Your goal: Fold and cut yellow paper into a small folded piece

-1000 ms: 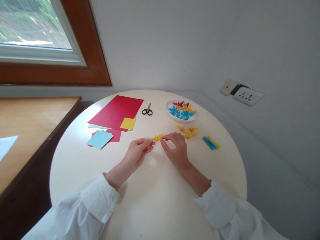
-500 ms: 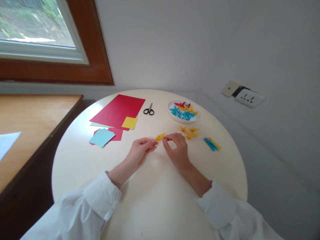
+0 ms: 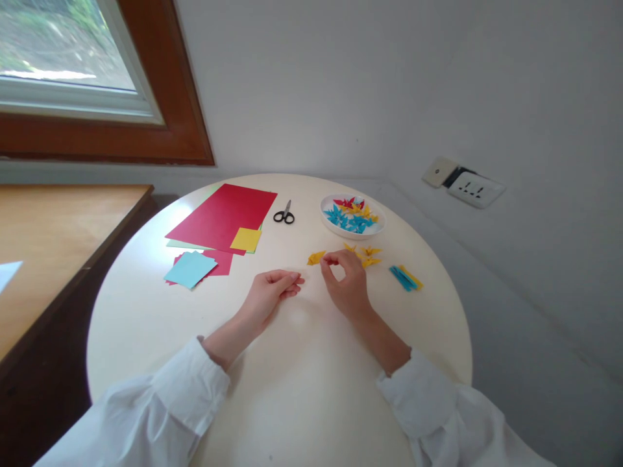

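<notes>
A small folded yellow paper crane (image 3: 315, 258) is pinched by one end between the thumb and fingertips of my right hand (image 3: 349, 288). My left hand (image 3: 267, 297) rests just left of it, thumb against curled fingers, with nothing in them. Behind the right hand lie several yellow paper cranes (image 3: 372, 251), partly hidden by its fingers. Further back, a round white dish (image 3: 325, 224) holds blue, yellow and red cranes.
Right of my right hand lie narrow folded blue and yellow paper strips (image 3: 403, 277). Black-handled scissors (image 3: 284, 215) lie at the back. On the left are large red sheets (image 3: 224, 217), a yellow square (image 3: 246, 240) and light blue squares (image 3: 191, 269) on the round white table (image 3: 292, 389).
My left hand has let go of the yellow crane. My right hand now holds it alone, slightly right and away from the left hand. The view has shifted a little.
</notes>
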`<state>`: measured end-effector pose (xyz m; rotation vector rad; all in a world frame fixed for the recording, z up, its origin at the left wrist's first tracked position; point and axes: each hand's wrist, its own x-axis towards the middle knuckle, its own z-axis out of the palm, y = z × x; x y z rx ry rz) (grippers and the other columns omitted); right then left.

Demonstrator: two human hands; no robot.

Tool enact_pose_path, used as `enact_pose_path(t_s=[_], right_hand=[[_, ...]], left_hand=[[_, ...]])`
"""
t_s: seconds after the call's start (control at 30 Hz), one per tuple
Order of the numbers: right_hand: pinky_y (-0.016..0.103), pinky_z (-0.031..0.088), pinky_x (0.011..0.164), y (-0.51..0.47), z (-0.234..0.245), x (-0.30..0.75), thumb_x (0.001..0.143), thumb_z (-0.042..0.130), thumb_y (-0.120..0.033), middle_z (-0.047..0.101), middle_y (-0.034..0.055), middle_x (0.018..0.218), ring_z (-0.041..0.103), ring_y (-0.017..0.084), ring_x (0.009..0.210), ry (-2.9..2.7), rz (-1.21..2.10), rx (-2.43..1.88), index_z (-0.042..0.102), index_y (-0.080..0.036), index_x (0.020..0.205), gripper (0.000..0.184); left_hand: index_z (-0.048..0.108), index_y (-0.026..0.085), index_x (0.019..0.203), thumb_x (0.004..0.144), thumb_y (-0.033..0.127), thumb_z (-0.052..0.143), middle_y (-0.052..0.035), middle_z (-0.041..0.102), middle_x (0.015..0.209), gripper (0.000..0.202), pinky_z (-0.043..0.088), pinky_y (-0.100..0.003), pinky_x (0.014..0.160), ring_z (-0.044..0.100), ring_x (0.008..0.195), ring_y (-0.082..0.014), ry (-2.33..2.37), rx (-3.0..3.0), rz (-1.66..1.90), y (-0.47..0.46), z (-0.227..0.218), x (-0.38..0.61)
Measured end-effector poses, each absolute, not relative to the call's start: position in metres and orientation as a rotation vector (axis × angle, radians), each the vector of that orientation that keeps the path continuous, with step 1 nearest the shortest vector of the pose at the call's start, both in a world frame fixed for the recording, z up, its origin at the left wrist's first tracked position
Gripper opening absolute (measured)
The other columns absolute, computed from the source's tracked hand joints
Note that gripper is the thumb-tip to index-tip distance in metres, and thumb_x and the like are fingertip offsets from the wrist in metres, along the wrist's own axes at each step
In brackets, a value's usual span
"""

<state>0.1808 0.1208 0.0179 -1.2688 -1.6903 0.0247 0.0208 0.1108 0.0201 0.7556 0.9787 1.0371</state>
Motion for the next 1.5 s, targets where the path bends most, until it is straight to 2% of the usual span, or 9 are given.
enact_pose_path(t_s=[0.17, 0.43, 1.07, 1.23, 1.3, 1.37, 1.43, 1.5], right_hand=[[0.041, 0.037, 0.079, 0.138, 0.022, 0.222, 0.076, 0.052, -0.023, 0.055, 0.0068, 0.087, 0.051, 0.023, 0.086, -1.618, -0.172, -1.526, 0.06, -0.021, 0.075, 0.009], [0.044, 0.034, 0.077, 0.146, 0.009, 0.245, 0.073, 0.054, -0.019, 0.051, 0.009, 0.102, 0.046, 0.027, 0.094, -1.697, -0.234, -1.726, 0.063, -0.022, 0.07, 0.01], [0.046, 0.033, 0.08, 0.149, 0.002, 0.25, 0.07, 0.057, -0.019, 0.051, 0.009, 0.101, 0.044, 0.028, 0.094, -1.683, -0.244, -1.811, 0.064, -0.021, 0.066, 0.009], [0.045, 0.032, 0.079, 0.146, 0.01, 0.249, 0.071, 0.06, -0.029, 0.053, 0.0086, 0.1, 0.046, 0.027, 0.093, -1.646, -0.29, -1.816, 0.065, -0.022, 0.07, 0.009], [0.042, 0.032, 0.078, 0.143, 0.017, 0.249, 0.073, 0.058, -0.034, 0.055, 0.0078, 0.095, 0.048, 0.025, 0.09, -1.586, -0.357, -1.761, 0.063, -0.021, 0.07, 0.014], [0.037, 0.033, 0.074, 0.141, 0.024, 0.249, 0.077, 0.053, -0.033, 0.056, 0.0049, 0.079, 0.049, 0.02, 0.08, -1.527, -0.415, -1.667, 0.055, -0.018, 0.062, 0.021], [0.03, 0.032, 0.064, 0.137, 0.031, 0.249, 0.08, 0.048, -0.031, 0.046, -0.0012, 0.058, 0.044, 0.014, 0.062, -1.478, -0.4, -1.571, 0.041, -0.019, 0.053, 0.031], [0.026, 0.027, 0.053, 0.134, 0.034, 0.247, 0.082, 0.044, -0.03, 0.029, -0.0061, 0.047, 0.033, 0.01, 0.048, -1.434, -0.31, -1.504, 0.027, -0.02, 0.049, 0.039]], left_hand=[[0.067, 0.011, 0.066, 0.053, 0.032, 0.076, -0.0078, 0.067, 0.07, 0.026, 0.045, -0.024, 0.063, 0.055, 0.059, -0.0095, 0.978, 0.743, 1.036, 0.111, 0.021, 0.021], [0.066, 0.011, 0.064, 0.053, 0.031, 0.076, -0.0066, 0.065, 0.068, 0.025, 0.044, -0.023, 0.061, 0.054, 0.059, -0.0089, 0.968, 0.745, 1.044, 0.112, 0.018, 0.021], [0.065, 0.01, 0.065, 0.056, 0.028, 0.073, -0.0046, 0.063, 0.066, 0.023, 0.042, -0.023, 0.062, 0.053, 0.058, -0.0082, 0.97, 0.759, 1.05, 0.113, 0.02, 0.019], [0.063, 0.01, 0.067, 0.057, 0.028, 0.072, -0.0039, 0.062, 0.065, 0.023, 0.042, -0.023, 0.06, 0.052, 0.058, -0.0079, 0.954, 0.773, 1.055, 0.114, 0.019, 0.017], [0.057, 0.012, 0.06, 0.06, 0.029, 0.07, -0.0007, 0.056, 0.057, 0.021, 0.04, -0.022, 0.055, 0.049, 0.053, -0.0071, 0.928, 0.78, 1.059, 0.115, 0.02, 0.017], [0.044, 0.015, 0.051, 0.063, 0.028, 0.067, 0.0056, 0.042, 0.045, 0.029, 0.032, -0.02, 0.045, 0.037, 0.043, -0.0046, 0.904, 0.788, 1.064, 0.115, 0.021, 0.015], [0.029, 0.018, 0.047, 0.064, 0.026, 0.064, 0.0102, 0.024, 0.041, 0.039, 0.02, -0.019, 0.04, 0.022, 0.038, -0.0029, 0.917, 0.813, 1.089, 0.117, 0.023, 0.013], [0.021, 0.02, 0.048, 0.064, 0.024, 0.062, 0.0114, 0.015, 0.043, 0.044, 0.015, -0.02, 0.04, 0.014, 0.038, -0.0025, 0.973, 0.868, 1.138, 0.119, 0.026, 0.011]])
